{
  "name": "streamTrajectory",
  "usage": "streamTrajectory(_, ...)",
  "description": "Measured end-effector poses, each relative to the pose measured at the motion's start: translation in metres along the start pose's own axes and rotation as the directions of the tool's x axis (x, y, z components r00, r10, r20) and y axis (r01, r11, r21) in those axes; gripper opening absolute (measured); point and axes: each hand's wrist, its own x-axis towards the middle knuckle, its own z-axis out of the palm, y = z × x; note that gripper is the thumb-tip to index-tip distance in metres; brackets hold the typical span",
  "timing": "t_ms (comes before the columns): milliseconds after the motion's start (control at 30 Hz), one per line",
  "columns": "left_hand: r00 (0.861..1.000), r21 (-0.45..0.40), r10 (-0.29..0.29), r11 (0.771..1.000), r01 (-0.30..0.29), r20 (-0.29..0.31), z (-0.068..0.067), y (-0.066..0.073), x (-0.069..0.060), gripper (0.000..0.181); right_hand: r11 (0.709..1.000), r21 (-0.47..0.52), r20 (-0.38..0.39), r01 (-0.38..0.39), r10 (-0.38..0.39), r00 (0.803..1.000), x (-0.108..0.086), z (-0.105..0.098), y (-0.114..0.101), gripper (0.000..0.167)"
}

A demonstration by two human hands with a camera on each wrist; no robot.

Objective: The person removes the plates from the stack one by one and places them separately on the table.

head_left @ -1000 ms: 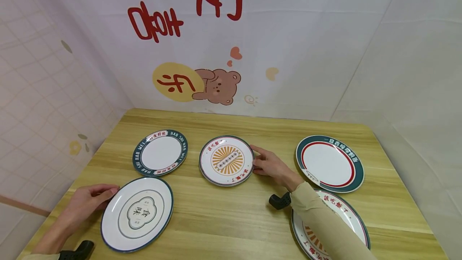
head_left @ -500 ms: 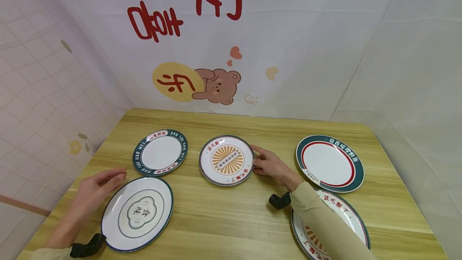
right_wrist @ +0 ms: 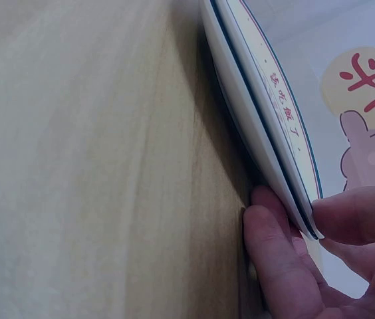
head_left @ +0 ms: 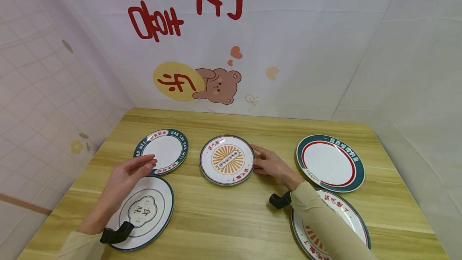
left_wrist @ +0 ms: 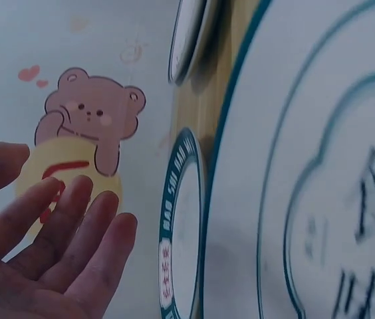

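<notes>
My right hand (head_left: 274,167) pinches the right rim of a small white plate (head_left: 227,160) with an orange sunburst. In the right wrist view its thumb lies on top and its fingers reach under the edge; two stacked rims (right_wrist: 267,119) show there. Fingers apart and holding nothing, my left hand (left_wrist: 61,252) hovers over a white plate with a blue rim (head_left: 159,228) and a grey flower-shaped emblem. Its fingertips overlap the near left part of a green-rimmed plate (head_left: 167,151) in the head view.
At the right lies a plate with a green rim and red ring (head_left: 330,163). A larger sunburst plate (head_left: 351,220) lies nearer, partly covered by my right sleeve. Printed cloth (head_left: 296,51) encloses the wooden table (head_left: 231,220) at the back and sides.
My left hand has left the rim of the blue-rimmed plate and moved right and away from me, toward the green-rimmed plate. My right hand and the plates look unmoved.
</notes>
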Motion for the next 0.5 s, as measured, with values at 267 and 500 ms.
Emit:
streamTrajectory(267, 0.998, -0.122, -0.011, 0.992, 0.018, 0.054, 0.031, 0.015, 0.014, 0.047, 1.0, 0.003, 0.0, 0.0, 0.0, 1.0, 0.001, -0.001, 0.0, 0.062)
streamTrajectory(500, 0.997, -0.142, -0.044, 0.988, 0.053, 0.064, 0.061, 0.025, 0.025, 0.045, 1.0, 0.005, 0.003, -0.007, 0.007, 1.0, 0.001, -0.001, 0.001, 0.062)
